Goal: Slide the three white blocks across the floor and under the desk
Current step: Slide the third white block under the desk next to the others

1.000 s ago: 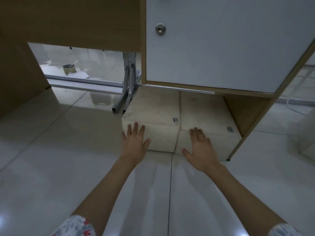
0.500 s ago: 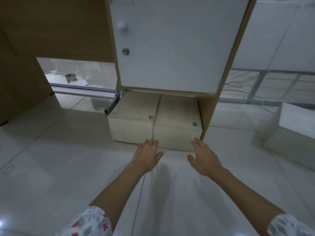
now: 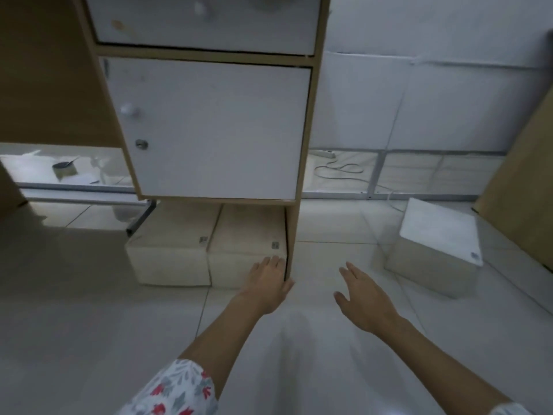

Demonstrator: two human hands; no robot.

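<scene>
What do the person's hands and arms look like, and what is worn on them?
Both hands, left hand and right hand, are bare, with no gloves and no visible rings or watch. The forearms are bare too. A short white sleeve with a red and grey-green floral print covers the left upper arm.

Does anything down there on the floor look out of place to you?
Yes: one white rectangular block sits alone on the tiled floor, off to the right and turned at an angle, while the two cream blocks sit side by side under the white-doored desk cabinet. Both hands are empty.
</scene>
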